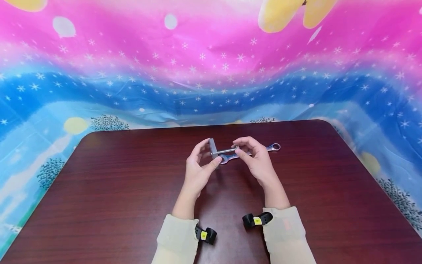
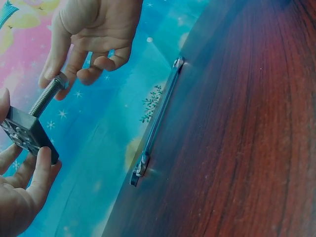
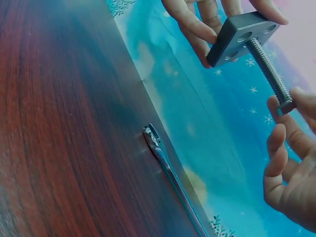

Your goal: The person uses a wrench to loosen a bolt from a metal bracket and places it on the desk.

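Observation:
Above the table, my left hand (image 1: 197, 170) grips a square grey metal block (image 3: 242, 37) by its edges, thumb on one side and fingers on the other. Several holes show in the block's face. A long threaded bolt (image 3: 269, 71) stands out of one of them, at about a right angle to the face. At the bolt's head (image 2: 61, 80), my right hand (image 1: 258, 161) pinches it between thumb and forefinger, the other fingers loosely curled. Behind the hands lies a combination wrench (image 1: 273, 147) on the table, partly hidden by the right hand in the head view.
The dark red wooden table (image 1: 115, 205) has rounded far corners. A pink and blue patterned cloth (image 1: 211, 73) hangs behind it and along both sides. Black wrist devices (image 1: 207, 235) with yellow labels sit at both sleeve cuffs.

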{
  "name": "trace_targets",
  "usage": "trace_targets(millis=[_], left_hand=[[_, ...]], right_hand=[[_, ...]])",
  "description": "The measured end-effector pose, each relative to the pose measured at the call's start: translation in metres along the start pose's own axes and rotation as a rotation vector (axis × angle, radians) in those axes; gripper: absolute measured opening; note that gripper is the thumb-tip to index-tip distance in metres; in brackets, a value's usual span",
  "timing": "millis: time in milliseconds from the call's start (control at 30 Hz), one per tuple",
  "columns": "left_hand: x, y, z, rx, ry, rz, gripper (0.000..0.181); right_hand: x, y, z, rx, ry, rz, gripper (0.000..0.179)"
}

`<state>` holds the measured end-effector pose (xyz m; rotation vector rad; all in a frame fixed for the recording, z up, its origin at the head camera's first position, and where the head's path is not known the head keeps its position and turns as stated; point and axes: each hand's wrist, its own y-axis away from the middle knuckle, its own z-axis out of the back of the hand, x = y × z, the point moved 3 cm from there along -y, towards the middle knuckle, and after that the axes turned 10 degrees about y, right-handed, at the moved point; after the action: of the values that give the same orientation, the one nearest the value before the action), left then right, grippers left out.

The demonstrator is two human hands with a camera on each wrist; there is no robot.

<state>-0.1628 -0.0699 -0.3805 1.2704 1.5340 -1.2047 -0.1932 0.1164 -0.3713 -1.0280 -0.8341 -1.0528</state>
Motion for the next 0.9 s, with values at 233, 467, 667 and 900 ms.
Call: trace_targets(millis=[233,467,667,900], left_hand=[[-0.0001,0.0009,-0.0028,0.041,0.007,0.000,0.062],[0.0018,-0.0005,0.0004,0.009,0.007,-0.014,0.063],[0.0000,-0.0013,0.0045,-0.010,0.001,-0.030,0.063],[-0.0010,-0.0012,0.0044,-0.003,0.003,-0.032,0.062]], right_hand=[[-0.0043,-0.0012,0.0020,0.017,-0.059,-0.107,0.026],[-0.0013,-0.0009,0.0005,0.028,-0.018,-0.038,0.019],[0.0001,-0.0004,-0.0019,0.051,0.016,-0.013,0.021],[-0.0022,-0.0019,-0.0020,0.021,-0.043,-0.071,0.022]])
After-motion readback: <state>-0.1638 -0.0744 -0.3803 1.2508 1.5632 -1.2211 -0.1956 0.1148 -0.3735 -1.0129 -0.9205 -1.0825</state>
